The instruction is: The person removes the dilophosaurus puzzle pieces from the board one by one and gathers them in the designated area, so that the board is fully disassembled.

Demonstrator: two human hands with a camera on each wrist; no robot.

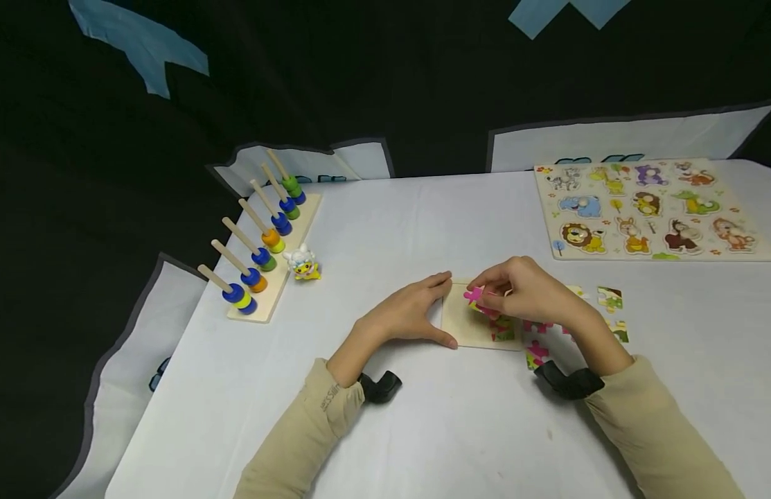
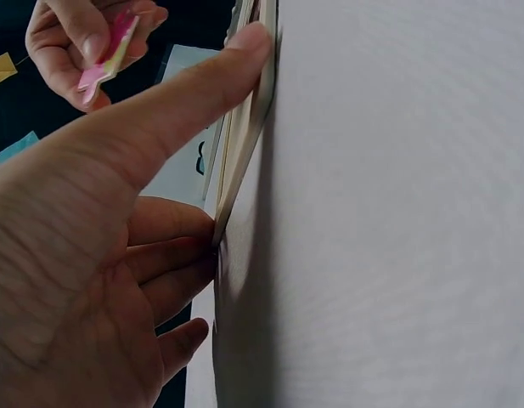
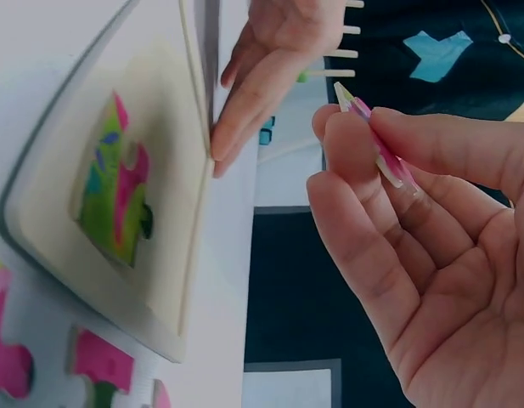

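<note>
My right hand (image 1: 533, 290) pinches a pink and yellow jigsaw piece (image 1: 474, 295) between thumb and fingertips, above a shallow wooden puzzle tray (image 1: 455, 320). In the right wrist view the held piece (image 3: 385, 153) appears nearly edge-on, clear of the tray. A green and pink piece (image 3: 109, 208) lies in the tray, towards its front right corner. My left hand (image 1: 409, 313) spans the tray's left side: the extended thumb (image 2: 202, 89) rests at the front edge, and the fingers touch the edge farther back.
Loose jigsaw pieces (image 1: 537, 352) lie right of the tray, partly beneath my right forearm. An animal puzzle board (image 1: 662, 229) lies at the back right. On the left are a pegged stand with coloured rings (image 1: 280, 277) and a small toy figure (image 1: 303, 263).
</note>
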